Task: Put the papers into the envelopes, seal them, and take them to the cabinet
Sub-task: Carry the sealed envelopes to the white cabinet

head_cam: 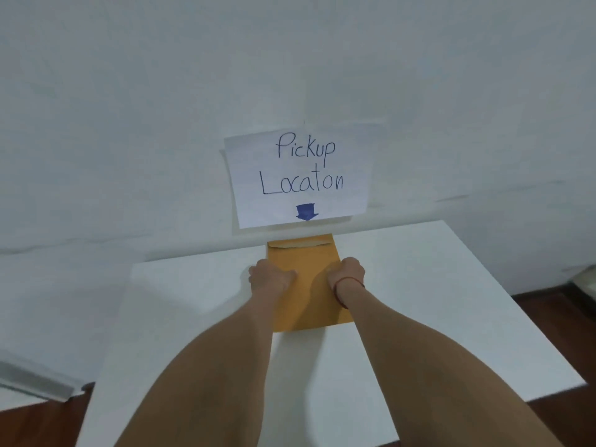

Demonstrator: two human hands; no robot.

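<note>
A brown manila envelope (308, 279) lies flat on the white cabinet top (419, 301), its flap end toward the wall. My left hand (269, 275) rests on the envelope's left edge with fingers curled down. My right hand (350, 272), with a red band at the wrist, rests on the right edge in the same way. Both hands hold the envelope's sides against the surface. The flap looks folded shut. No loose papers are visible.
A white paper sign (300, 175) reading "Pickup Locaton" with a blue down arrow is taped to the white wall right above the envelope. Dark wooden floor (554, 304) shows to the right and lower left. A white ledge (32, 379) sits at the far left.
</note>
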